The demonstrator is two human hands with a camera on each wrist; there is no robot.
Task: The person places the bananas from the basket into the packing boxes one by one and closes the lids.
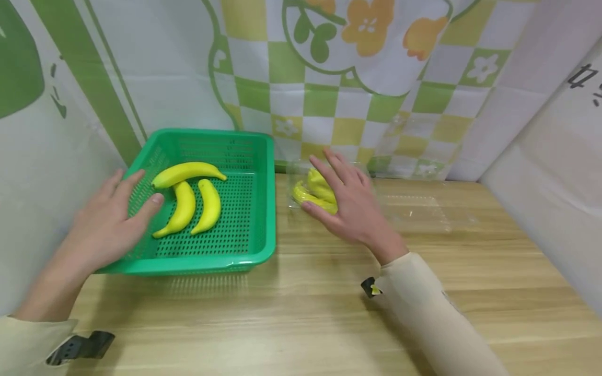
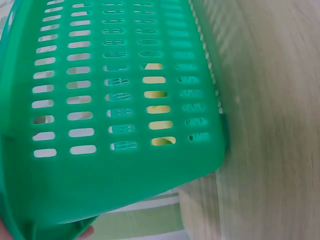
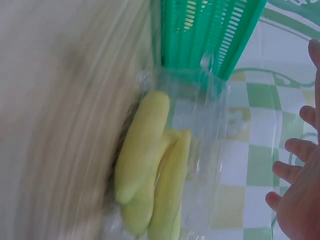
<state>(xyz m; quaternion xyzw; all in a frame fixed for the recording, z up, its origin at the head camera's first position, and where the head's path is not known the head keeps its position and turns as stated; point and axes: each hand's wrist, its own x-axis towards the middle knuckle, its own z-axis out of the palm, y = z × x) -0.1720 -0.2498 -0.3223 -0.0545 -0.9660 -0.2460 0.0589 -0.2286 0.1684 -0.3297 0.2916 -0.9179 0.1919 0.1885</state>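
Note:
Over the left rim of the green basket [image 1: 256, 258] lies my left hand [image 1: 110, 222], its fingers spread; whether it touches the rim cannot be told. Inside the basket are three bananas: one banana [image 1: 190, 172] lies across at the back, with a second banana [image 1: 181, 209] and a third banana [image 1: 208, 206] in front. My right hand [image 1: 352, 201], fingers spread and holding nothing, hovers above a clear plastic box [image 1: 295, 172]. Several bananas [image 3: 145, 145] lie in that box, partly covered by the hand in the head view. In the left wrist view the basket's slotted wall [image 2: 100, 175] fills most of the picture.
The box's transparent lid [image 1: 414, 211] extends to the right over the wooden table [image 1: 301, 318]. A checked, flower-patterned cloth [image 1: 320, 99] hangs behind, and a pale wall [image 1: 559, 172] rises on the right.

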